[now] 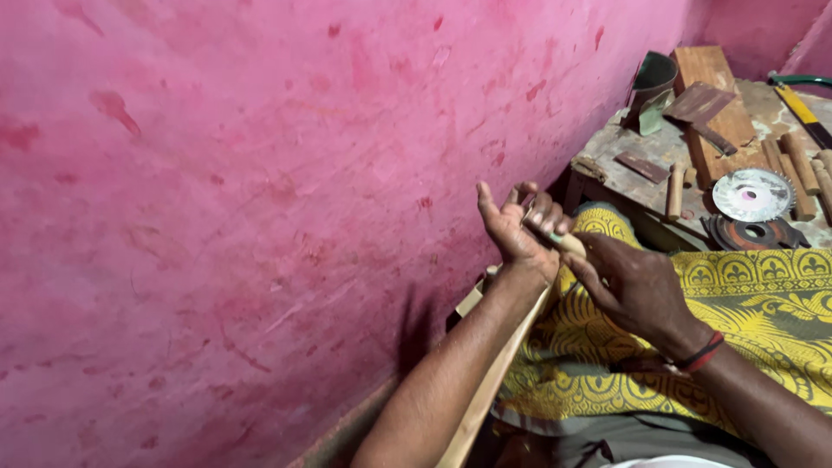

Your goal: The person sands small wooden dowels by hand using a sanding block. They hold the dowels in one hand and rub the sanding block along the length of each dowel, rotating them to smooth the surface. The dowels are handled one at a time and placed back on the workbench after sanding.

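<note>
My left hand (513, 227) is raised with its palm toward the pink wall, fingers curled around the upper end of a long pale wooden stick (487, 392). The stick runs down along my left forearm to the bottom of the view. My right hand (628, 283) meets the left at the stick's top and pinches a small light piece (569, 243) against it; what that piece is I cannot make out. A red and black band circles my right wrist. Both hands hover over my lap, covered in yellow patterned cloth (745, 295).
A pink painted wall (260, 217) fills the left. At upper right a worn low table (637, 173) carries a round saw blade (752, 193), a dark disc (756, 232), several short wooden dowels (799, 165), a wooden plank (712, 87) and a dark metal cup (652, 80).
</note>
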